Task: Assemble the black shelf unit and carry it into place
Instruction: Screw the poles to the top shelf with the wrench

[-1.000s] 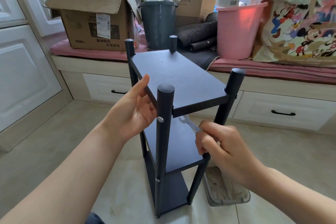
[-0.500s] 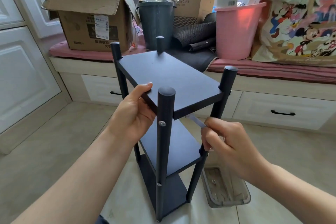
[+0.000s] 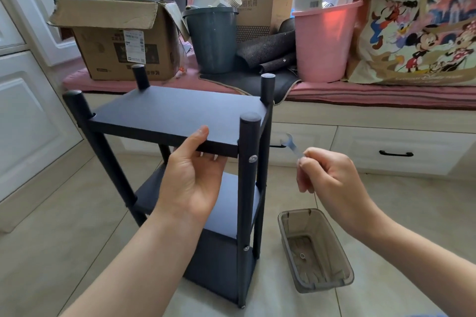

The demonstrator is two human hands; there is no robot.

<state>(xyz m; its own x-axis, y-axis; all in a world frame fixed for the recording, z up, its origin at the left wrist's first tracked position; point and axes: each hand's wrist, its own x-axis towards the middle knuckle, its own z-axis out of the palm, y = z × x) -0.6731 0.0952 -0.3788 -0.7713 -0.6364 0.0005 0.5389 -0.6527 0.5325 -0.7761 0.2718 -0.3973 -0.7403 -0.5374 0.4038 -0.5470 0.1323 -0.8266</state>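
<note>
1. The step in hand is judged to be the tightening of the silver bolt head (image 3: 253,158) in the near right black round post (image 3: 247,188), just below the top shelf. The black three-tier shelf unit of flat boards and round posts (image 3: 180,121) stands upright on the beige tiled floor (image 3: 64,239).
2. The small flat silver open-ended spanner (image 3: 291,144) is pinched at its lower end between the thumb and fingertips of the right hand (image 3: 332,183), the open mouth pointing up and left. It is held apart from the post, to the right of the bolt.
3. For a good result, the mouth of the spanner should be seated squarely over the bolt head before any turn is made; a half-seated thin spanner is likely to slip.
4. The left hand (image 3: 193,177) grips the front edge of the top shelf, thumb on top and fingers curled underneath. This hold should be kept firm so that the light frame is not twisted or tipped by the turning force.
5. Short strokes should be used, as the neighbouring post (image 3: 266,90) leaves little room to swing.
6. The unit lies directly in front of the person, its near right post between the two hands. A clear grey plastic tray (image 3: 342,260) with a small ring-shaped part (image 3: 302,255) inside lies on the floor, just right of the unit's base, below the right hand.
7. Another bolt head (image 3: 246,248) shows lower on the same post, and should be checked likewise.
</note>
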